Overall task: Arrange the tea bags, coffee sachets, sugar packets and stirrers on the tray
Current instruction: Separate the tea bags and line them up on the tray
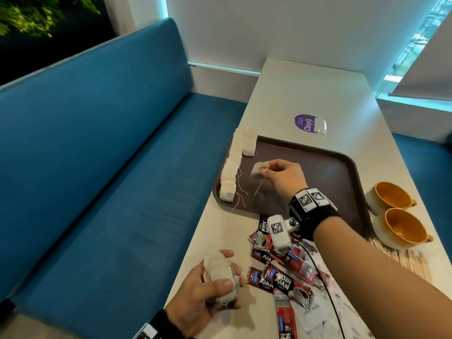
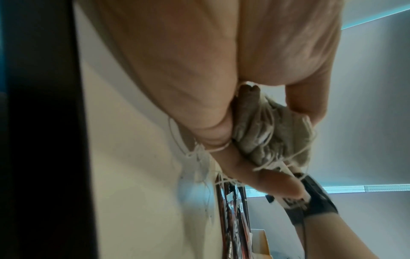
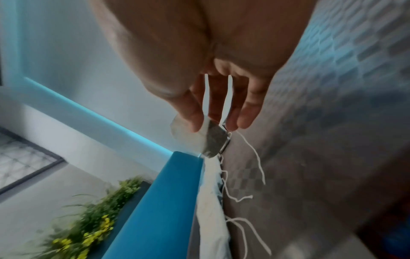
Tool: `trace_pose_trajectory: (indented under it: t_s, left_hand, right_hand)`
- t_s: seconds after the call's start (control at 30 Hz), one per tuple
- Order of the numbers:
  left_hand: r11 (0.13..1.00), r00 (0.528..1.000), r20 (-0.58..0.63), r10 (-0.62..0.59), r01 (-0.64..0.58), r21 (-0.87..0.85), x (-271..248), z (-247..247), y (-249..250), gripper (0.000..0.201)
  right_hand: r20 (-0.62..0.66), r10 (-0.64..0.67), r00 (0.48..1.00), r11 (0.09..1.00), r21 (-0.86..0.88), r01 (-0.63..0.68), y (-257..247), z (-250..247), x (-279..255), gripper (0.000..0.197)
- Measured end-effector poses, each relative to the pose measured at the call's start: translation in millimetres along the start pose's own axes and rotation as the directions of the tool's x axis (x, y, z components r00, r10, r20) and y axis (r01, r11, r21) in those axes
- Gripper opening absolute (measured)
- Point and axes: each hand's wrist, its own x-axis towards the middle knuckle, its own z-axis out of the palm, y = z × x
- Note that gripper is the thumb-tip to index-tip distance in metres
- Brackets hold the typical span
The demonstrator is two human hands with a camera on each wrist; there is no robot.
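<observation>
Right hand (image 1: 281,173) pinched one tea bag (image 1: 259,169) over the tray (image 1: 342,172).
Left hand (image 1: 203,292) clutched a bundle (image 1: 221,277); the trailing string (image 1: 258,188) risked snagging the row (image 1: 231,167).

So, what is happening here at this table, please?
A person is laying tea bags on a brown tray. The right hand pinches a single tea bag above the tray, near the rows of tea bags already lined along its left side. The left hand holds a bundle of tea bags over the table edge. The coffee sachets and wooden stirrers still lie on the table, beside two cups.
</observation>
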Motion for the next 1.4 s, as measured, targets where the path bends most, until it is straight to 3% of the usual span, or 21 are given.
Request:
trace_pose_trajectory:
  t_s: [0.17, 0.23, 0.37, 0.47, 0.6, 0.67, 0.83, 0.93, 1.03, 1.2, 1.3, 1.4]
  left_hand:
    - [0.999, 0.998, 0.058, -0.023, 0.025, -0.035, 6, -6, 8, 0.08]
    - [0.999, 0.999, 0.044, -0.015, 0.014, 0.042, 8, -11, 9, 0.082]
    - [0.993, 1.0, -0.024, -0.017, 0.02, 0.12, 11, -11, 8, 0.094]
    - [0.99, 0.998, -0.046, -0.035, 0.041, 0.137, 13, -12, 6, 0.091]
    - [0.982, 0.997, -0.08, -0.015, 0.03, 0.188, 14, -12, 7, 0.096]
    - [0.98, 0.996, -0.082, -0.023, 0.039, 0.195, 14, -12, 7, 0.094]
    - [0.977, 0.99, -0.13, -0.058, 0.083, 0.197, 21, -18, 0, 0.085]
    - [0.983, 0.992, -0.124, -0.021, 0.043, 0.177, 21, -18, 1, 0.088]
    - [0.994, 0.998, -0.051, -0.022, 0.027, 0.104, 21, -24, 2, 0.1]
    - [0.998, 0.998, 0.065, -0.006, 0.001, 0.067, 14, -20, 4, 0.091]
    - [1.0, 0.999, 0.051, -0.002, 0.002, 0.01, 10, -11, 5, 0.09]
    - [0.999, 0.998, 0.039, 0.041, -0.042, 0.023, 10, -6, 3, 0.089]
  right_hand:
    - [0.085, 0.031, 0.996, 0.991, -0.134, -0.019, 5, 25, 68, 0.015]
    - [0.1, 0.065, 0.993, 0.978, -0.204, -0.044, 4, 31, 89, 0.015]
    - [0.041, 0.077, 0.996, 0.963, -0.263, -0.063, 7, 41, 125, 0.016]
    - [0.008, 0.074, 0.997, 0.96, -0.27, -0.069, 2, 44, 138, 0.017]
    - [-0.002, 0.058, 0.998, 0.961, -0.269, -0.056, -1, 44, 143, 0.04]
    - [-0.015, 0.054, 0.998, 0.963, -0.262, -0.056, -2, 42, 142, 0.044]
    - [0.101, 0.035, 0.994, 0.91, -0.414, 0.01, 0, 41, 136, 0.021]
    - [0.129, 0.02, 0.991, 0.886, -0.461, 0.042, -1, 46, 134, 0.015]
    - [0.129, 0.043, 0.991, 0.893, -0.451, 0.02, -5, 46, 131, 0.02]
    - [0.085, 0.022, 0.996, 0.916, -0.401, 0.014, -8, 29, 116, 0.017]
    - [0.091, -0.041, 0.995, 0.927, -0.368, 0.071, -20, 11, 89, 0.013]
    - [0.18, -0.057, 0.982, 0.95, -0.292, 0.108, -34, -4, 36, 0.01]
